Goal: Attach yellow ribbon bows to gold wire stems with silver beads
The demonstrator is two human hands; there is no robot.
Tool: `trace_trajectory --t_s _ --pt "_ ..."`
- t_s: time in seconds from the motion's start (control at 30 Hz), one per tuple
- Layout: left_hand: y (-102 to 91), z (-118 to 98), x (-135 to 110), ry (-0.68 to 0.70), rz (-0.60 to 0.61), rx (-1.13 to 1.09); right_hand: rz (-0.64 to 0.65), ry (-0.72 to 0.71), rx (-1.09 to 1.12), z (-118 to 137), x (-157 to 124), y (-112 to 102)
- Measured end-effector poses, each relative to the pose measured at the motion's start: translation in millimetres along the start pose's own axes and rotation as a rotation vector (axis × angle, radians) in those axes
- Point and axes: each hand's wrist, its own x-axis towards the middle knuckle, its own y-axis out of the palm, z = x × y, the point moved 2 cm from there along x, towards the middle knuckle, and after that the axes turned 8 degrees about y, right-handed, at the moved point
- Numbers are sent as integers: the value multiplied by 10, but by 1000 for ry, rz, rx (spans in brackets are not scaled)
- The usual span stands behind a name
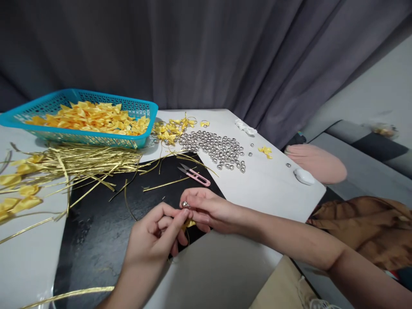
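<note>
My left hand (161,234) and my right hand (210,210) meet over the front edge of a black mat (96,240). A small shiny silver bead (186,204) shows at the fingertips of my right hand, which is closed on it. My left thumb and index finger are pinched right beside it. Between the hands peeks a yellow ribbon piece (189,223), mostly hidden by the fingers, with a thin gold cord hanging below. Just beyond my hands lie pink-handled thread snips (198,176) on the mat.
A blue basket (149,122) of yellow ribbon pieces stands at the back left. Gold cords (90,159) lie before it. Finished-looking yellow ribbon loops (170,131) and many silver beads (215,148) cover the middle back. A white mouse-shaped object (304,176) sits near the right edge.
</note>
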Motion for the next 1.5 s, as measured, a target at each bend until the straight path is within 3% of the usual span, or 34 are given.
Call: trace_trajectory --t_s 0.3,0.73,1.07,1.5 --pt "-13 -2 -9 10 -1 17 -48 -27 -54 6 -18 -8" --pt "11 -40 -11 -38 -19 -30 37 -50 -47 45 -58 -29" --pt "-3 -24 -8 21 -38 -35 -186 -325 -481 84 -153 44" --pt "26 -2 -96 -42 -55 -105 -58 -239 -597 161 -205 46"
